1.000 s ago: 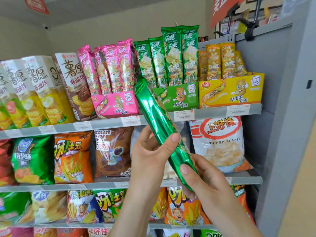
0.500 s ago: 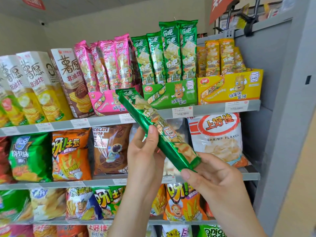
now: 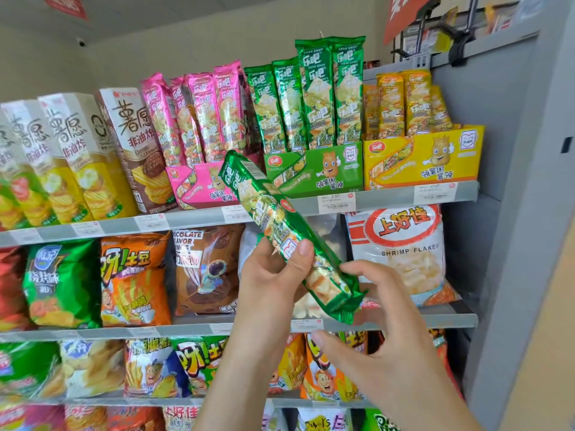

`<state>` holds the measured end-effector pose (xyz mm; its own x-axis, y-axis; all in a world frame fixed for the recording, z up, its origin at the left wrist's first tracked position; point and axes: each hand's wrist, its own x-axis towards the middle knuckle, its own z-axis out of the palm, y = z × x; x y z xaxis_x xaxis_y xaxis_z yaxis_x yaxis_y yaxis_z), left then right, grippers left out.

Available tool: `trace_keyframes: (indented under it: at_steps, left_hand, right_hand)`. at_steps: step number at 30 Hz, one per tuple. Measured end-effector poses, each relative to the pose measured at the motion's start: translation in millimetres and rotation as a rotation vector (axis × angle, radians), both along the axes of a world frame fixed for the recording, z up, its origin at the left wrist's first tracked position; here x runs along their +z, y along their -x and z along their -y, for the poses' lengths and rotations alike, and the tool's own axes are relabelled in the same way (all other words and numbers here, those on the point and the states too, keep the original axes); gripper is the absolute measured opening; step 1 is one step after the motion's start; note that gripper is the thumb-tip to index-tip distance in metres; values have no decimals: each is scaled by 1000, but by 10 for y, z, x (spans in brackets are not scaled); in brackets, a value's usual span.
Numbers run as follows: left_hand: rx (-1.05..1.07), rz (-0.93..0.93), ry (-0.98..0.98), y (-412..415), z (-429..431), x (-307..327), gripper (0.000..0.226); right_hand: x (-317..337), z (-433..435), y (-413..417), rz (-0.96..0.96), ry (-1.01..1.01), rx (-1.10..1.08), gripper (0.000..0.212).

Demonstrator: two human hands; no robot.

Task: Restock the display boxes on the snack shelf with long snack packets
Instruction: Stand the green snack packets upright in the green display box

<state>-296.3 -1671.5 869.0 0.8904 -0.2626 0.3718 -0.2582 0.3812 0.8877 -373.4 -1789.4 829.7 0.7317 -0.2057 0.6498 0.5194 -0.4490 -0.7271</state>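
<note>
Green shiny packet (image 3: 287, 234), long and thin, sits in the left hand (image 3: 273, 275). Thumb is pressed on the front, w/ the other fingers wrapped round the back, so that hand is clamped on the packet near its middle. Packet is tilted: top end leans up and left, in front of the pink box (image 3: 199, 188) and the edge of the green box (image 3: 314, 171). Bottom end points down and right.

Right hand (image 3: 382, 334) is just under and beside the bottom end. Its fingers are spread apart, not squeezing anything. One fingertip is v. close to the packet's lower side; can't tell if it touches.

Behind the hands is the top shelf (image 3: 382, 199), w/ three display boxes side by side. Pink box holds pink packets (image 3: 202, 116) standing up. Green box holds green packets (image 3: 314, 98) standing up, two in back taller than the rest. Yellow box (image 3: 423, 160), at the right end, holds yellow packets (image 3: 404, 104), lower in the box. Left of the pink box stand tall chip cartons (image 3: 77, 157).

One shelf down, behind the packet's bottom end, is a white shrimp flakes bag (image 3: 404, 253). More chip bags (image 3: 133, 278) fill the shelves to the left and below.
</note>
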Motion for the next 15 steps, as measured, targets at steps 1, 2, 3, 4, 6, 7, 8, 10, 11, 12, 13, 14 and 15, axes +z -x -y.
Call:
trace_keyframes:
  at_steps: [1, 2, 3, 4, 6, 7, 8, 10, 11, 12, 13, 14, 15]
  left_hand:
    - [1, 9, -11, -3, -20, 2, 41]
    - [-4, 17, -25, -10, -35, -1, 38]
    - [-10, 23, -39, -16, -52, -8, 36]
    - [-19, 27, -52, -16, -66, -9, 35]
    - [-44, 38, -79, -15, -87, -9, 36]
    - [-58, 43, -92, -17, -95, -12, 35]
    - [-66, 43, -100, -15, -94, -7, 34]
    - [-41, 44, -98, -12, -75, 19, 30]
    - [-4, 54, -90, -15, -65, 29, 29]
    - [43, 67, -80, -21, -54, 40, 28]
    - [85, 78, -72, -27, -44, 53, 29]
    - [116, 81, -61, -30, -34, 62, 35]
    - [134, 76, -44, -33, -23, 72, 44]
  right_hand:
    - [32, 2, 11, -106, -135, 158, 54]
    - [52, 6, 11, -181, -277, 296, 49]
    - [61, 16, 5, -212, -402, 380, 40]
    - [71, 28, -7, -206, -490, 408, 32]
    - [85, 40, -31, -172, -573, 385, 21]
    - [77, 43, -44, -164, -588, 378, 19]
    - [61, 43, -57, -164, -593, 381, 17]
    - [29, 35, -65, -172, -603, 378, 18]
    - [12, 31, -65, -172, -606, 367, 19]
    - [-5, 24, -65, -174, -604, 351, 20]
    - [-18, 21, -63, -179, -596, 337, 23]
    - [-26, 18, -61, -185, -585, 327, 25]
    - [-31, 20, -59, -191, -573, 316, 28]
